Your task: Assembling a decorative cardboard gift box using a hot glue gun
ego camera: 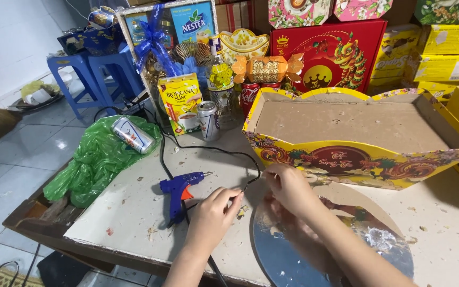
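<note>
My left hand (212, 214) pinches a black cord (246, 185) between thumb and fingers, just right of a blue glue gun (179, 189) lying on the white tabletop. Fingers curled, my right hand (288, 187) grips the same cord a little further right, above a round silver reflective board (293, 255). My right forearm crosses over that board. Right behind my right hand stands a large yellow decorated cardboard tray (346, 159) with a brown inside.
A green plastic bag (94, 162) with a drink can (132, 135) on it lies at the table's left edge. Another can (207, 120), a yellow drink box (180, 102), wrapped gift goods and red and yellow boxes crowd the back. Blue stools (88, 74) stand on the tiled floor.
</note>
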